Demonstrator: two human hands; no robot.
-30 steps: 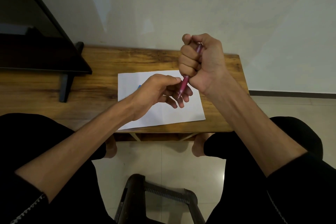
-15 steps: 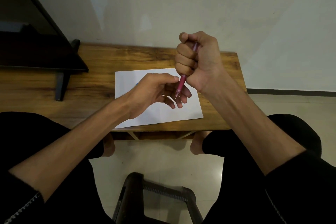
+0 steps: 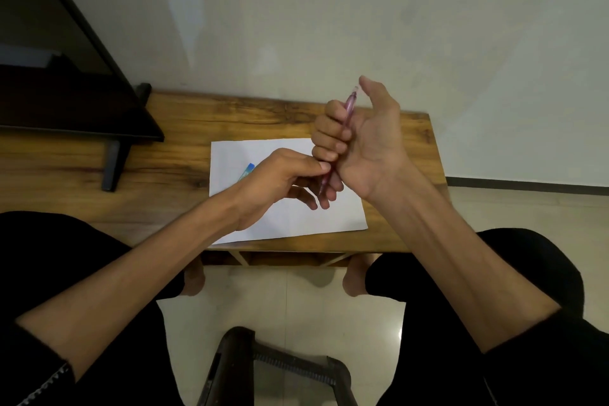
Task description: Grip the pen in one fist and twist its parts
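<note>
One wooden surface [image 3: 164, 171] stands against a pale wall, carrying a white sheet of paper [image 3: 250, 155], a small blue item [image 3: 247, 171] and a dark monitor [image 3: 59, 82]. The right hand [image 3: 359, 138] curls its fingers round a pink pen [image 3: 346, 115], thumb lifted; the left hand [image 3: 283, 181] pinches its lower end. No writing is legible.
</note>
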